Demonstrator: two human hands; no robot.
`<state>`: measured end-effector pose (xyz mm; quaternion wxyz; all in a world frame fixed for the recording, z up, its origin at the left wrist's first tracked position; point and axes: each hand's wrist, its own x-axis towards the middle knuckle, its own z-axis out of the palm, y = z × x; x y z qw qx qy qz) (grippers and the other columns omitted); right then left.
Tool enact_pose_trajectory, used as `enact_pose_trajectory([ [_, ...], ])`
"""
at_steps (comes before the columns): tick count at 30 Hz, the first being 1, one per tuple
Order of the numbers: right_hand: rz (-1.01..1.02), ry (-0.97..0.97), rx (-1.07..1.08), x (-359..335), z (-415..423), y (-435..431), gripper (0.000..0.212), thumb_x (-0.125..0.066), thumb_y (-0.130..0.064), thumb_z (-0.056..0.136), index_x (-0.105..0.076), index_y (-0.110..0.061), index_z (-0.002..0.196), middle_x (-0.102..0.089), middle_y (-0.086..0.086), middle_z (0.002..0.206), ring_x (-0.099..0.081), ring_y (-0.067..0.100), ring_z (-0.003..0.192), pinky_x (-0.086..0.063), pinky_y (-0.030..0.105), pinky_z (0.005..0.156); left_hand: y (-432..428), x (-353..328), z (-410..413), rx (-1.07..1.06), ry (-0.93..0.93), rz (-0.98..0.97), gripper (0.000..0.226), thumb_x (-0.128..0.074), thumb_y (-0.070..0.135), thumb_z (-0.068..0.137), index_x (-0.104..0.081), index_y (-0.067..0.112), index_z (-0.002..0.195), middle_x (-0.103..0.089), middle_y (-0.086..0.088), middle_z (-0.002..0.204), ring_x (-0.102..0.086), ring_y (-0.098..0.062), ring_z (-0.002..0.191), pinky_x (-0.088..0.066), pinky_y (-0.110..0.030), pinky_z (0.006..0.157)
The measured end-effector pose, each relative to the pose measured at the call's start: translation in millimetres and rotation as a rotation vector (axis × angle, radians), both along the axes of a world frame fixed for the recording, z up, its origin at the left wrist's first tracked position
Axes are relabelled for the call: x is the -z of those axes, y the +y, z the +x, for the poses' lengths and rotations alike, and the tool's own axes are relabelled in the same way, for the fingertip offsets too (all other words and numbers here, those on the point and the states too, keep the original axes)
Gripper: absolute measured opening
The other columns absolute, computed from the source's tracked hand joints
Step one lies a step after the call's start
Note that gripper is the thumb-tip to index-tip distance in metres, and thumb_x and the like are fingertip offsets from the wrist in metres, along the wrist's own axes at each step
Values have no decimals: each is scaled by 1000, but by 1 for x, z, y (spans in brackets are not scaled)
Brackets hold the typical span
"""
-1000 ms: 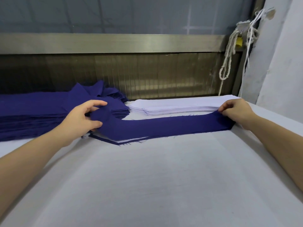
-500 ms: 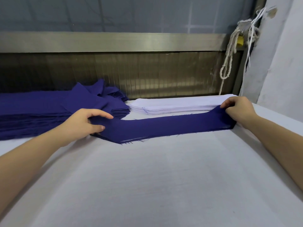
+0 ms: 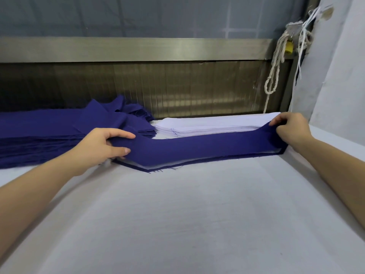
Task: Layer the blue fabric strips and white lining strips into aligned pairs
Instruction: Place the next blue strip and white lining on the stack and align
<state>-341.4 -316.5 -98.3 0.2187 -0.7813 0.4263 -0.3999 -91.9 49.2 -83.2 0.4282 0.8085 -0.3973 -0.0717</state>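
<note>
Both ends of the blue strip point(image 3: 197, 147), mid-frame, are pinched, by left hand point(image 3: 102, 147) and right hand point(image 3: 290, 129), above a white lining strip point(image 3: 154, 165) on the worktop point(image 3: 197, 214). Blue stack point(image 3: 39, 131) behind at left, white stack point(image 3: 207, 125) centre-right, rope point(image 3: 274, 72) upper right.

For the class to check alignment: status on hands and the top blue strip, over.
Left hand grips left end of top blue strip; right hand pinches right end. White lining peeks beneath along near edge, unaligned. White stack close behind.

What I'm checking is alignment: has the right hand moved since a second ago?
Yes. The right hand has risen, lifting the blue strip end from the base of the white lining stack toward its top edge.
</note>
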Motion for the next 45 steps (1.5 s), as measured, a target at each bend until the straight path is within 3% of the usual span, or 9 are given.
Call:
enact_pose_trajectory([
  [12, -40, 166, -7, 4, -1, 3, 33, -40, 14, 79, -66, -5, 85, -61, 12, 91, -52, 26, 87, -39, 29, 74, -4, 6, -1, 21, -71, 55, 31, -70, 3, 80, -65, 25, 102, -56, 12, 42, -49, 0, 37, -36, -7, 41],
  [16, -58, 188, -15, 3, -1, 4, 33, -41, 15, 78, -67, -3, 86, -65, 18, 98, -56, 32, 95, -41, 29, 76, -5, 9, 1, 9, -81, 36, 32, -71, 3, 80, -65, 24, 103, -60, 10, 50, -51, 0, 39, -38, -8, 41],
  [18, -64, 198, -15, 2, -1, 4, 32, -41, 15, 78, -66, -4, 84, -66, 18, 99, -56, 32, 96, -42, 31, 77, -5, 10, 2, 0, -97, 31, 32, -72, 4, 79, -66, 24, 103, -60, 9, 63, -49, -2, 40, -39, -8, 43],
  [22, -82, 220, -14, 2, -1, 5, 31, -42, 15, 78, -66, -6, 81, -66, 18, 98, -56, 33, 95, -43, 32, 77, -4, 12, 5, 0, -121, 40, 33, -73, 6, 79, -65, 30, 101, -64, 8, 91, -56, -9, 54, -47, -16, 54],
  [26, -65, 264, -15, 4, 0, 3, 30, -43, 13, 78, -66, -6, 81, -66, 17, 99, -56, 32, 95, -43, 32, 77, -5, 14, 8, 6, -187, 82, 34, -73, 9, 79, -64, 34, 100, -64, 6, 91, -58, -19, 61, -51, -31, 66],
  [31, -57, 338, 11, 6, 0, 1, 30, -44, 7, 80, -65, -14, 78, -66, 13, 100, -50, 34, 106, -43, 34, 85, -4, 16, 12, 4, -256, 115, 36, -73, 11, 79, -62, 36, 102, -56, 17, 101, -57, -12, 82, -45, -21, 69],
  [36, -85, 475, 116, 5, 2, 4, 29, -46, -4, 84, -67, -23, 89, -57, 12, 109, -35, 37, 115, -32, 37, 90, -4, 19, 15, -12, -369, 140, 28, -70, 15, 83, -62, 33, 103, -53, 17, 102, -50, 0, 84, -36, -11, 66],
  [41, -36, 553, 153, 8, 5, 4, 12, -49, -19, 88, -59, -24, 93, -55, 10, 102, -39, 33, 114, -27, 37, 92, -4, 19, 13, -31, -553, 246, 25, -67, 30, 84, -64, 26, 109, -58, 11, 108, -51, -5, 89, -38, -20, 75],
  [45, -16, 606, 211, 8, 4, 2, 19, -52, -25, 84, -57, -16, 100, -51, 10, 99, -40, 34, 111, -26, 38, 91, -7, 17, 8, -63, -573, 360, 36, -64, 40, 85, -61, 25, 117, -59, 7, 118, -53, -12, 105, -38, -23, 82],
])
